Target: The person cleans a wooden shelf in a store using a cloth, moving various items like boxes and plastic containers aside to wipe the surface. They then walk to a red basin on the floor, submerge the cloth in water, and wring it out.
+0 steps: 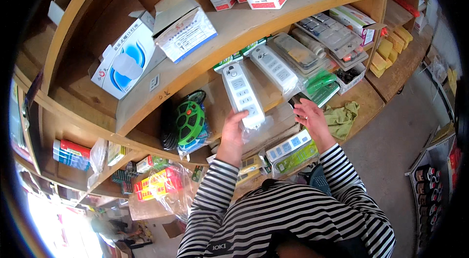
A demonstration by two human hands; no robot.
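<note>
My left hand is closed round the near end of a white power strip in a clear plastic bag. The strip is held tilted in front of the wooden shelf, its sockets facing up. To the right, my right hand holds nothing that I can see, its fingers apart and slightly curled. A second bagged white power strip lies on the shelf just beyond that hand. Below the hands rests another white power strip on a green package.
Open cardboard boxes stand on the upper shelf. A green reel sits left of my left hand. Clear blister packs and a green cloth lie to the right. Yellow blocks are farther right.
</note>
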